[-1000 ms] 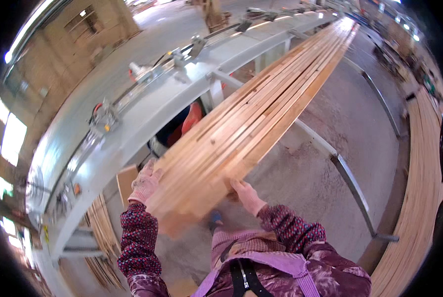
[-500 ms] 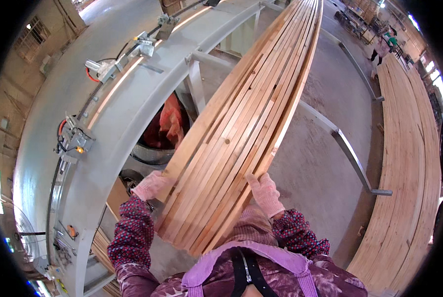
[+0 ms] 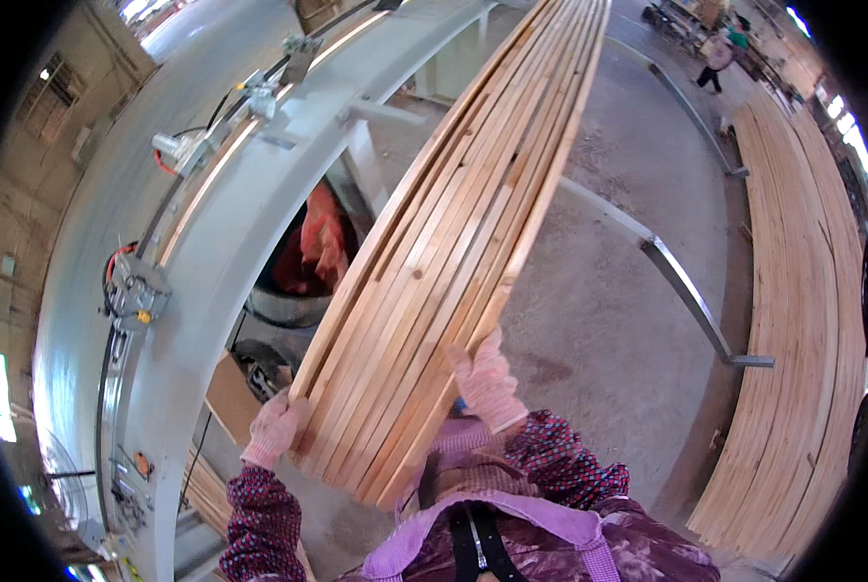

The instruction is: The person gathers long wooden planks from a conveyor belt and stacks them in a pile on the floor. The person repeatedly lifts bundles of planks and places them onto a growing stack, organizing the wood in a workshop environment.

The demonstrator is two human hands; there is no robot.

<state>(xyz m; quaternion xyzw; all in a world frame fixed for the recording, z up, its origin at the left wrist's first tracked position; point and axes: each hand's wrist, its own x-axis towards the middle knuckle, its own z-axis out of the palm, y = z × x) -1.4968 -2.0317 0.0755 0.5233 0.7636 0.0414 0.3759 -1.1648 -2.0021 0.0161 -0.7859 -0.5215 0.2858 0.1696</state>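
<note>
A long bundle of pale wooden strips [image 3: 424, 281] stretches away from in front of my body toward the far top of the view. My left hand [image 3: 276, 429], in a pink knit glove, grips the left edge of the bundle near its close end. On the opposite edge, a little farther along, my right hand [image 3: 489, 383] in a matching glove holds on with the thumb over the top and the other fingers partly hidden. The strips lie side by side, with narrow dark gaps between some of them.
To the left runs a long grey machine table [image 3: 206, 218] with clamp devices [image 3: 138, 288] along it. Below its edge stands a dark tub [image 3: 293, 308] holding red cloth [image 3: 323, 242]. Metal support arms [image 3: 681, 281] and a long stack of boards [image 3: 793, 339] are at right. A person [image 3: 716, 58] is far off.
The near end of the bundle has shifted left with both hands. My left hand sits lower in the view, and the far person has changed position.
</note>
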